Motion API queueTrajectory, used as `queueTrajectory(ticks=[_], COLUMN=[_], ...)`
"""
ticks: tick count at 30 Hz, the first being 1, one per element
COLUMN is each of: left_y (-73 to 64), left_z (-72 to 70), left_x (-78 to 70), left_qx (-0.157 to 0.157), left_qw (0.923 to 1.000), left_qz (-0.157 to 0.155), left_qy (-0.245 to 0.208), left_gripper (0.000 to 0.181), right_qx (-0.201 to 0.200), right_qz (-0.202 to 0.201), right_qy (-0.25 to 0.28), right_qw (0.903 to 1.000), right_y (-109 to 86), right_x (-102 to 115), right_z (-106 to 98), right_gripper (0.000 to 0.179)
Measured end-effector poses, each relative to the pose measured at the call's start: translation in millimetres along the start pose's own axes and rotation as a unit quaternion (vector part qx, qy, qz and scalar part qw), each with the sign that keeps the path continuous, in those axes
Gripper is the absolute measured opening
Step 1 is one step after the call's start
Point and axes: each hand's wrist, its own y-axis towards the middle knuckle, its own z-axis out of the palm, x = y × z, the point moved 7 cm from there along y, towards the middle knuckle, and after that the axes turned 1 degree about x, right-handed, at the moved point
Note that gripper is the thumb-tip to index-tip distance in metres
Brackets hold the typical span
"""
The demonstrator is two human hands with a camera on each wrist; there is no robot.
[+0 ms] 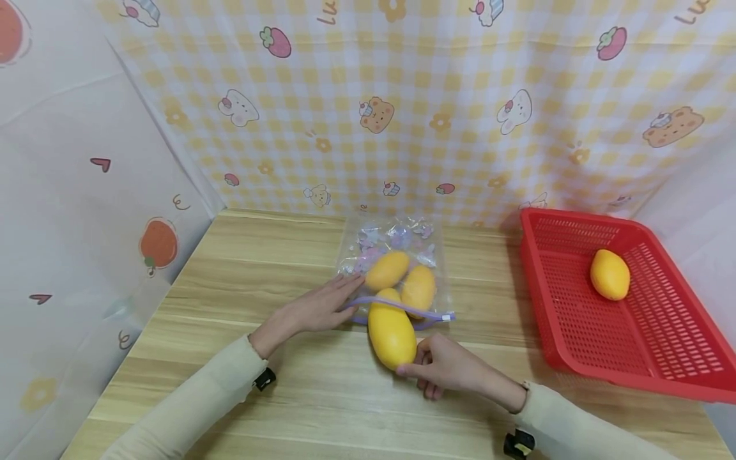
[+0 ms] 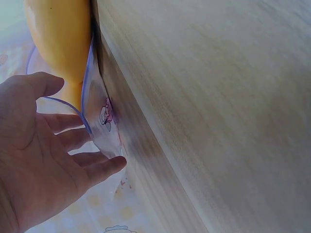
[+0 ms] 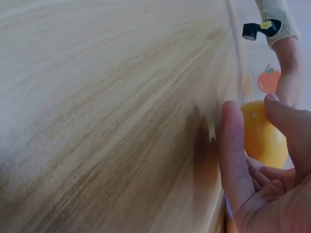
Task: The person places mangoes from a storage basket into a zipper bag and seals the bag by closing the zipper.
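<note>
Your right hand [image 1: 445,365] pinches a mango [image 1: 392,337] partway inside the zip bag [image 1: 399,237] (two more mangoes [image 1: 388,271] within); your left hand [image 1: 319,309], fingers outstretched, touches its side.

Long cream sleeves [image 1: 184,409] — beside each cuff [image 1: 248,359] a small black device [image 1: 519,445] with a yellow patch [image 3: 266,25]

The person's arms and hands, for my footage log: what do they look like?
The left sleeve and right sleeve are long, plain and cream-coloured. At each cuff sits a small black device with a yellow marking. The left hand and right hand wear no gloves.
</note>
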Motion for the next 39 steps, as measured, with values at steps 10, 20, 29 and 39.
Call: queueTrajectory(ticks=[10,20,29,39], left_y=[0.6,0.8,1.7,2.4], left_z=[0.6,1.4,0.6,0.9], left_x=[1.3,1.9,2.0,2.2], left_qx=[0.001,0.009,0.01,0.01], left_qw=[1.0,0.9999,0.9999,0.9999], left_qz=[-0.004,-0.008,-0.01,-0.009], left_qy=[-0.001,-0.001,-0.001,0.004], left_gripper=[0.064,0.065,0.065,0.065], right_qx=[-0.009,-0.012,-0.13,-0.235], right_qz=[-0.004,0.006,-0.088,-0.145], right_qy=[0.047,0.095,-0.194,-0.362], right_qw=[0.9988,0.9953,0.9683,0.8904], right_y=[5.2,6.1,0.1,-8.5], right_x=[-3.4,-9.8,14.7,37.6], right_z=[-0.3,4.1,-11.9,-15.3], right_gripper=[0.036,0.033,0.037,0.049])
